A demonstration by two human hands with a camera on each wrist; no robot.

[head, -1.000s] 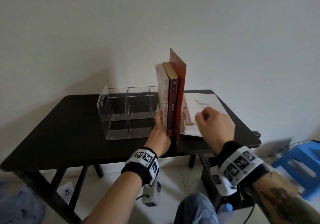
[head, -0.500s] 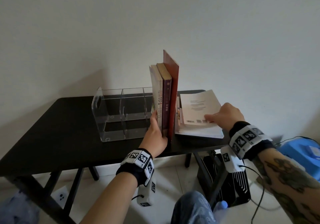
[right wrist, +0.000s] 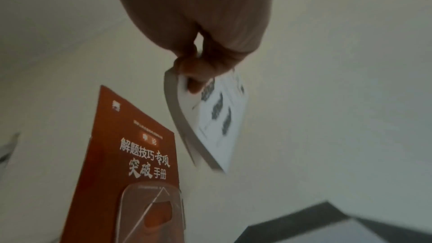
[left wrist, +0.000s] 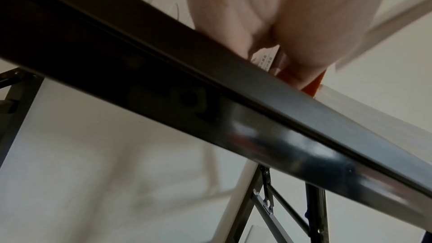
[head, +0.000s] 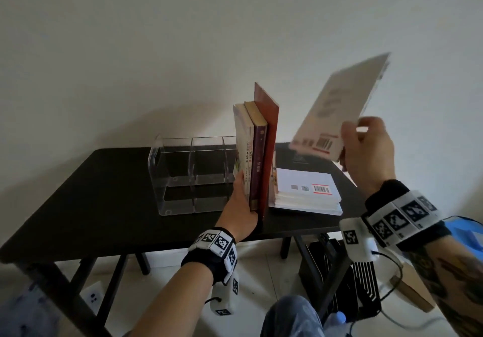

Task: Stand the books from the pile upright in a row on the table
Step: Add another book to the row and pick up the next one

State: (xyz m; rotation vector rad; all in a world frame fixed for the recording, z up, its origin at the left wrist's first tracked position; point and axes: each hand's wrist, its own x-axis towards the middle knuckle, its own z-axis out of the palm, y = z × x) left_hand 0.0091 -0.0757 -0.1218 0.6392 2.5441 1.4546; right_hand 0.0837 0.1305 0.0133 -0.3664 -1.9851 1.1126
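Observation:
Three books stand upright on the black table [head: 104, 193]: a pale one [head: 241, 140], a dark maroon one [head: 258, 154] and a tall red one [head: 269, 138]. My left hand [head: 241, 206] grips their near edge and steadies them. My right hand [head: 366, 148] pinches a white book [head: 342, 107] by its lower corner and holds it tilted in the air, above and to the right of the pile [head: 305, 195] of flat white books. In the right wrist view the fingers [right wrist: 191, 73] pinch the white book [right wrist: 217, 121] beside the red book [right wrist: 131, 154].
A clear acrylic divider rack [head: 193, 174] stands left of the upright books, touching them. Under the table are its legs [head: 81, 284], a black device [head: 352, 279], a cardboard box [head: 415, 295] and cables. A blue stool [head: 467, 235] is at the right edge.
My right hand has taken the top white book off the pile and lifted it up and to the right, tilted. The left hand stays on the upright books.

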